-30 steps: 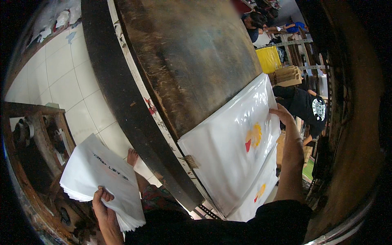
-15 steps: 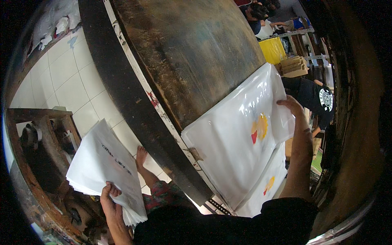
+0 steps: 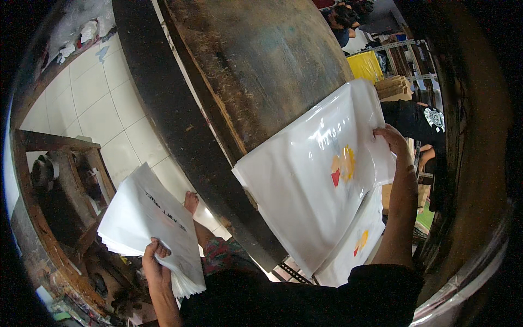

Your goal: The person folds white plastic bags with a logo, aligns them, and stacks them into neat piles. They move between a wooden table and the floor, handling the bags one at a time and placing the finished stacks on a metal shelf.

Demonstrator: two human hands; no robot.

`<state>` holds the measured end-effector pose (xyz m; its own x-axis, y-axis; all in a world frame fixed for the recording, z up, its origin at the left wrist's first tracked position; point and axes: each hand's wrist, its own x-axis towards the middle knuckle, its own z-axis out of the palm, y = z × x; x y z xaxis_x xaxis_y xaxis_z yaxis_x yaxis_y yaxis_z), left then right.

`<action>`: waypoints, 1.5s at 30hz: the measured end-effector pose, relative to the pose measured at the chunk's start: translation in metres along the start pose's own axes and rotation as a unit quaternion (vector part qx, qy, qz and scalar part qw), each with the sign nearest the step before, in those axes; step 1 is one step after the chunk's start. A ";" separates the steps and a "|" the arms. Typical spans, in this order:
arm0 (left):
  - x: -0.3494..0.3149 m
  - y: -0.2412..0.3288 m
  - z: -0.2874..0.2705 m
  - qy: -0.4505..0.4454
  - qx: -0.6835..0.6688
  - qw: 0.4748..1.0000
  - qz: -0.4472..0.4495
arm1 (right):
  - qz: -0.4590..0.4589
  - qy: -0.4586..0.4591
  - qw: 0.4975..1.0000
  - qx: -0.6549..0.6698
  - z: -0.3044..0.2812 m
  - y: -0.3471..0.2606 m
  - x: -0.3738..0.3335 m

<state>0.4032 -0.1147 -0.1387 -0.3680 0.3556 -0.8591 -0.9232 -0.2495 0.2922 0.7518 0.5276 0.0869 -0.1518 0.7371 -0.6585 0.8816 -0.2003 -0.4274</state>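
The left hand (image 3: 156,267) has its grip closed on a stack of white sheets (image 3: 146,226), held low at the near left above the tiled floor (image 3: 103,109). The right hand (image 3: 393,143) grips the far right edge of a glossy white bag (image 3: 313,174) lying on the dark wooden table (image 3: 256,60). Another bag (image 3: 357,242) lies beneath it, nearer.

worn wooden table (image 3: 261,60); white tiled floor (image 3: 98,103); yellow crate (image 3: 366,65); wooden frame (image 3: 60,180) at left.
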 end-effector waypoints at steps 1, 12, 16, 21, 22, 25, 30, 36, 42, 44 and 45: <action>-0.002 0.001 0.001 0.012 -0.001 1.000 -0.002 | -0.004 0.025 1.000 -0.011 0.004 0.003 0.001; -0.012 0.006 -0.004 -0.047 0.015 0.999 -0.020 | -0.280 0.049 0.958 0.030 0.057 0.027 -0.080; -0.021 0.007 -0.013 -0.106 -0.016 0.994 -0.033 | -0.209 0.137 0.968 -0.035 0.142 -0.020 -0.181; -0.051 0.018 -0.002 -0.100 0.017 0.995 0.001 | -0.263 0.049 0.955 -0.125 0.232 -0.077 -0.321; -0.059 0.020 -0.001 -0.107 0.016 0.994 0.009 | -0.272 0.035 0.958 -0.085 0.240 -0.080 -0.346; -0.077 0.027 -0.003 -0.126 0.018 0.992 0.016 | -0.285 0.013 0.957 0.054 0.254 -0.089 -0.414; -0.103 0.035 -0.005 -0.148 -0.018 0.989 0.012 | -0.300 0.033 0.925 0.230 0.263 -0.112 -0.483; -0.116 0.042 -0.013 -0.116 -0.007 0.992 0.042 | -0.369 -0.095 0.895 0.233 0.278 -0.132 -0.464; -0.116 0.034 -0.030 -0.164 0.057 0.984 0.052 | -0.393 -0.227 0.882 0.129 0.345 -0.136 -0.421; -0.130 0.031 -0.026 -0.167 0.072 0.978 0.106 | -0.387 -0.263 0.875 0.124 0.354 -0.145 -0.429; -0.139 0.029 -0.015 -0.083 0.034 0.992 0.087 | -0.379 -0.263 0.882 0.100 0.357 -0.151 -0.426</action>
<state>0.4293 -0.1851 -0.0174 -0.5311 0.4564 -0.7138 -0.8469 -0.2614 0.4631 0.5236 0.0134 0.2114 -0.8961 0.3170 -0.3107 0.3493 0.0715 -0.9343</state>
